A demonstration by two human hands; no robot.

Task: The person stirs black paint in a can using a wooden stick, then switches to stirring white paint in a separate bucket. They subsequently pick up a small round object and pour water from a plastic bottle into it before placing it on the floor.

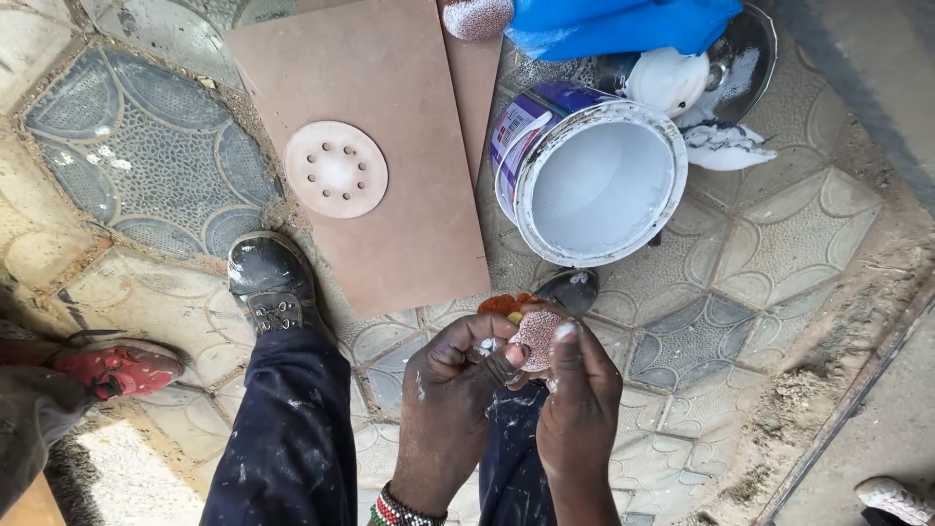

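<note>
Nearest, at the bottom edge of the paved floor [779,253]: left hand [453,409], beaded wristband [404,511] at the wrist, fingers curled and pinched onto a small speckled pink roller sleeve [538,336]. Right hand [579,409] just beside it, fingers closed over the same sleeve from the other side, one fingertip whitened with paint. Sleeve held between both hands, above the knees in dark paint-flecked trousers [292,429]; something orange [502,305] just behind it, kind not clear. Left of the hands, a scuffed dark shoe [271,282] planted on the patterned pavers; farther left, near the floor's left edge, a red shoe [117,368] of another person. Beyond the hands, an open tin of white paint [594,180], tilted toward the camera. Left of the tin, a brown board [390,146] lying flat, a round perforated sanding disc [336,169] on it. Farthest, at the top edge: a second speckled roller sleeve [477,17], blue plastic sheeting [623,24], white-smeared lids [682,83].
</note>
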